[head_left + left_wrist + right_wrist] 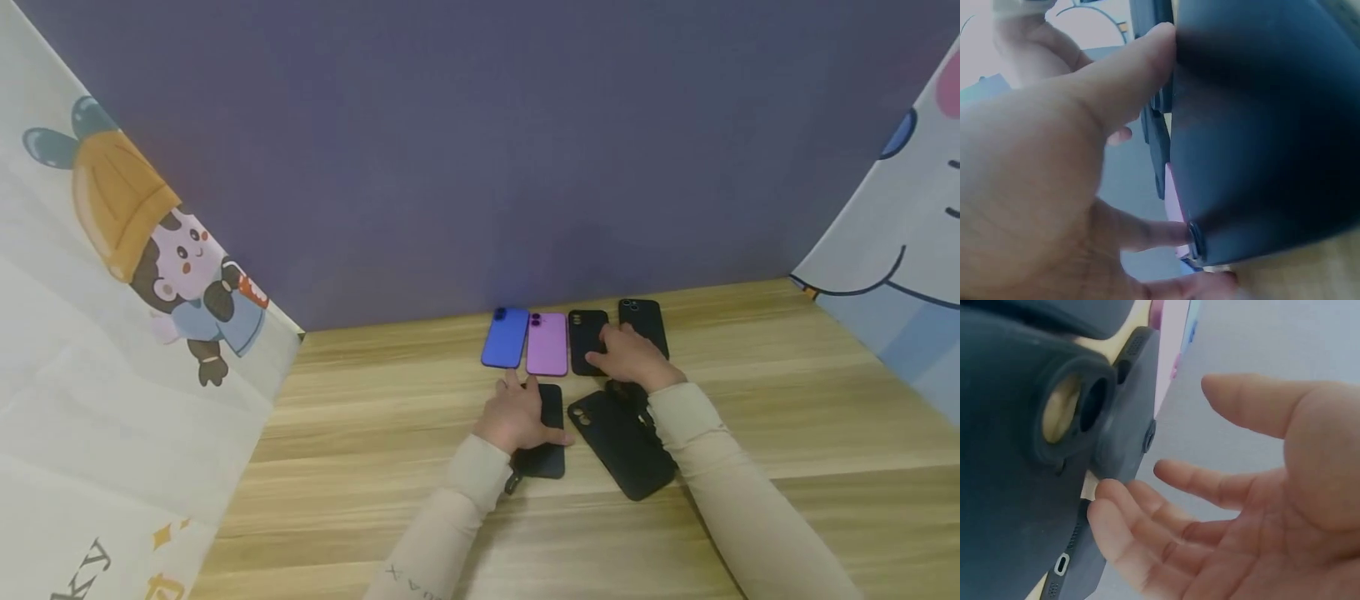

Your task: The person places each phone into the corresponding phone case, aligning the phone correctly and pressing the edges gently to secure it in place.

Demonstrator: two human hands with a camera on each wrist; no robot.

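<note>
My left hand [516, 417] lies over a flat black phone or case [552, 417]. Its thumb stretches past the right edge, and its fingers reach the top edge; in the left wrist view a finger [1147, 234] is at the raised camera ring [1196, 240]. My right hand [633, 357] hovers among black phone cases, fingers loosely bent and holding nothing. Near its fingertips are a black case [587, 354] and a black phone or case [648, 321]. Below it a larger black case [626, 450] lies slanted, wood showing through its camera cutout [1060, 409].
A blue phone [505, 340] and a pink phone [547, 346] lie side by side in the back row. Behind them rises a dark purple panel [480, 167]. White printed sheets flank the wooden table [337, 467] left and right.
</note>
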